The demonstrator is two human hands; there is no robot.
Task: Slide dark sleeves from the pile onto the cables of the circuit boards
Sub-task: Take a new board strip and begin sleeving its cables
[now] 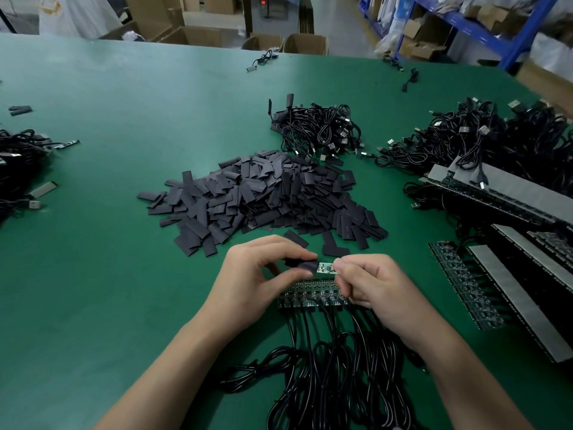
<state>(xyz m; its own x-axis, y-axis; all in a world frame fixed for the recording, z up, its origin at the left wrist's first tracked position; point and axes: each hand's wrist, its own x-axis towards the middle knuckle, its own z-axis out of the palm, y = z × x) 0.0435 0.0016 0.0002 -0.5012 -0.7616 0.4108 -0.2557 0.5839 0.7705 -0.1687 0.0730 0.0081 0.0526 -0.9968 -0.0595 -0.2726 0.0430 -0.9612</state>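
Note:
A big pile of flat dark sleeves [263, 197] lies on the green table [108, 243] just beyond my hands. My left hand [257, 274] pinches one dark sleeve [305, 265] between thumb and fingers. My right hand [369, 280] pinches the right end of a small green circuit board [325, 268]. The sleeve's open end meets the board's left end. Below my hands lies a row of joined circuit boards [310, 297], and their black cables [335, 383] trail toward me.
Strips of circuit boards with grey backing [511, 293] lie at the right. Heaps of black USB cables sit behind the pile [322, 128], at far right [496, 138] and at the left edge [18, 162]. Cardboard boxes [307, 43] and blue shelving [483, 26] stand past the table.

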